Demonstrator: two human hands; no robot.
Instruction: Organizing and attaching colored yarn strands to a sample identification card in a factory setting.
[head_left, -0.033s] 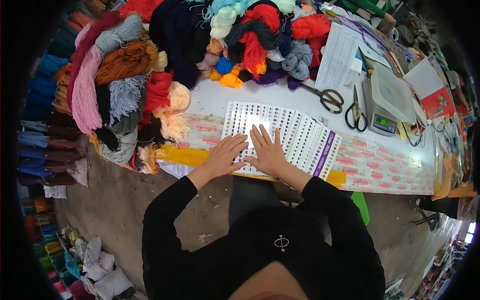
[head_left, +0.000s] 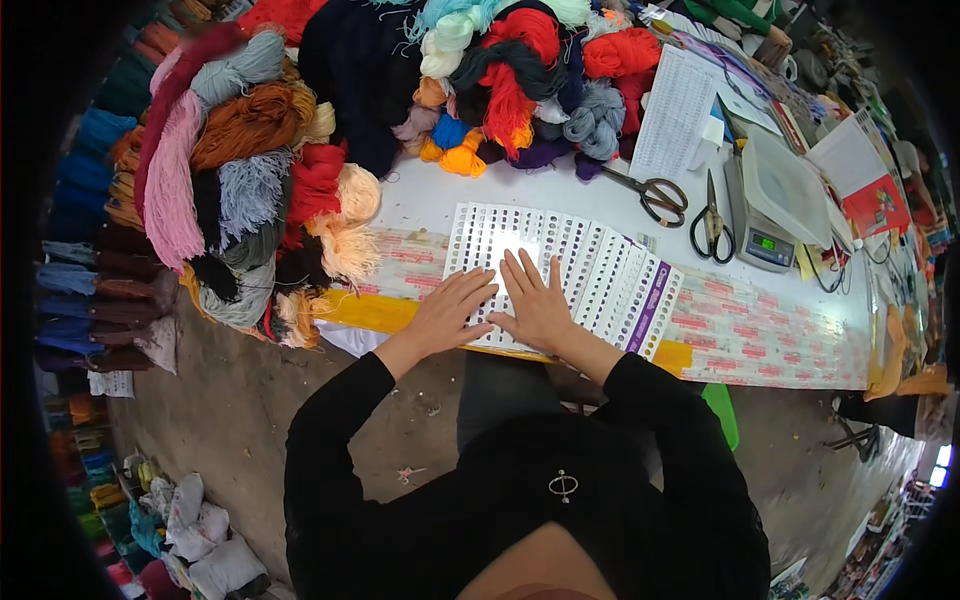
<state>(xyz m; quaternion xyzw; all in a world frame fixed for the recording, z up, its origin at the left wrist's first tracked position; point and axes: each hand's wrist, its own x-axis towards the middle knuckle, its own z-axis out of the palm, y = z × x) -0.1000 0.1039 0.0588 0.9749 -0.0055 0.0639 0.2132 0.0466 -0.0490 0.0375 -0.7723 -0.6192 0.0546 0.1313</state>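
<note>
A white fold-out card chart point(head_left: 588, 262) with rows of small dark holes or samples and a purple strip lies spread on the table, near its front edge. My left hand point(head_left: 447, 312) rests flat on its left part, fingers stretched toward the upper right. Beside it, my right hand point(head_left: 537, 303) lies palm down on the chart, fingers pointing away from me and slightly apart. The two thumbs come close together near the chart's lower edge. Neither hand grips anything. The patches of chart under both palms are hidden.
Colourful yarn hanks point(head_left: 245, 130) pile up at the left and far side of the table. Black-handled scissors point(head_left: 712, 228) and a second pair point(head_left: 660, 200) lie right of the chart, beside a digital scale point(head_left: 768, 250) bearing a clear tray. A printed sheet point(head_left: 672, 115) lies behind.
</note>
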